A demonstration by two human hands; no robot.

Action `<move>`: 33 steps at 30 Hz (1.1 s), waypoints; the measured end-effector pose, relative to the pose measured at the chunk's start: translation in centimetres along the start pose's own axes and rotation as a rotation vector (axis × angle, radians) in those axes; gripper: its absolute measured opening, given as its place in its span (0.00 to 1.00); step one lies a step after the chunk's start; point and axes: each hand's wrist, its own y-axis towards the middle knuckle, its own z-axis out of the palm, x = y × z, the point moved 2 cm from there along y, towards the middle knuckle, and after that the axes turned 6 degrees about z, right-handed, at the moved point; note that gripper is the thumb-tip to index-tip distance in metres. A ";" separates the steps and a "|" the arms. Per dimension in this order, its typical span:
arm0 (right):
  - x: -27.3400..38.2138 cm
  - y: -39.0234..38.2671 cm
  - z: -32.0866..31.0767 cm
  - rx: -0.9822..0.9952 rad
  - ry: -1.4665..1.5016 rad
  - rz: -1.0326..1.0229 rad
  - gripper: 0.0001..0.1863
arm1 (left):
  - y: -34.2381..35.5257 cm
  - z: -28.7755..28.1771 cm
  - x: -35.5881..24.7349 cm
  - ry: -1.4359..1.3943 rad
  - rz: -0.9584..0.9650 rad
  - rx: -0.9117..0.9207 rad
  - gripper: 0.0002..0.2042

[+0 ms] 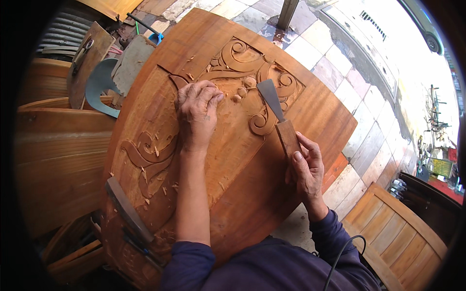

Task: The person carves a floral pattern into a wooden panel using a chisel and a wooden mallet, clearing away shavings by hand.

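A large brown wooden panel [325,116] with curved edges lies in front of me, carved with leafy scrolls [262,123] and small round knobs. My right hand [308,169] grips a wide, flared chisel [272,99] by its wooden handle. The blade points up and away over the scrolls at the right. On the carved ground left of the knobs rests my left hand [198,111], its fingers curled together. Whatever the left fingers may hold is hidden. Wood shavings [157,152] are scattered over the carving, mostly at the left.
A long dark bar [127,206] lies at the panel's lower left edge, beside a slim dark tool [141,247]. Stacked wooden pieces [63,155] and a blue-grey curved piece [99,87] crowd the left. At lower right stands a slatted wooden piece [395,237]; paving tiles [361,145] lie beyond.
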 end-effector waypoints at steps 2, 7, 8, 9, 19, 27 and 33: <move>-0.1 0.0 0.0 0.015 -0.003 0.000 0.27 | -0.1 0.5 0.0 0.114 -0.097 0.003 0.17; -0.2 0.0 -0.2 0.017 -0.004 -0.007 0.27 | 0.9 -0.7 -0.1 0.268 -0.025 -0.046 0.29; -0.1 0.1 -0.2 0.018 0.003 -0.001 0.27 | 1.3 -0.9 0.8 0.296 -0.120 -0.099 0.30; 0.0 0.1 -0.1 0.021 0.009 0.007 0.28 | 1.7 -1.2 1.7 0.324 -0.218 -0.153 0.31; 1.5 -2.8 1.4 0.175 -0.521 0.128 0.19 | -4.2 0.2 -12.0 -0.558 0.371 0.105 0.15; 4.4 -2.2 4.9 0.111 -0.485 0.172 0.17 | -2.9 -0.1 -9.2 -0.601 0.191 0.138 0.13; 3.4 -2.5 3.4 0.086 -0.553 0.115 0.19 | -0.1 -1.2 -7.9 -0.239 0.047 -0.089 0.07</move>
